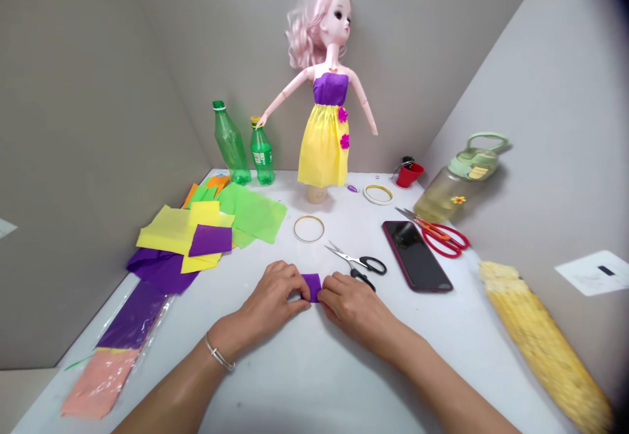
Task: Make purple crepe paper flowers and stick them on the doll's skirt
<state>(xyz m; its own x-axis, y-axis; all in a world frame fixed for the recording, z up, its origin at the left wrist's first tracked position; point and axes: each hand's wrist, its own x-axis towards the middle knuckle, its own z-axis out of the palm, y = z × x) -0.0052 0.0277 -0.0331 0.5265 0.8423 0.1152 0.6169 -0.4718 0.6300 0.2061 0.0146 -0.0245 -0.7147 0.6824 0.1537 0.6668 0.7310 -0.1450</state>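
A small piece of purple cloth [313,288] lies on the white table between my two hands. My left hand [279,292] pinches its left end between thumb and fingers. On the other side, my right hand [346,299] grips the right end, its fingers bent and pressed together. The hands hide both ends of the cloth. Just beyond my right hand rest the black-handled scissors [354,261], blades spread a little. A thin bangle [308,229] lies flat farther back, in front of the doll [330,86], which stands in a purple top and yellow skirt.
Yellow cloth [167,229], green cloth [260,214] and a plastic-wrapped cloth packet [132,316] lie at left. Two green bottles [230,142] stand behind. At right are a phone [417,255], red-handled scissors [442,237], a water bottle [455,181] and a yellow, textured strip [545,342].
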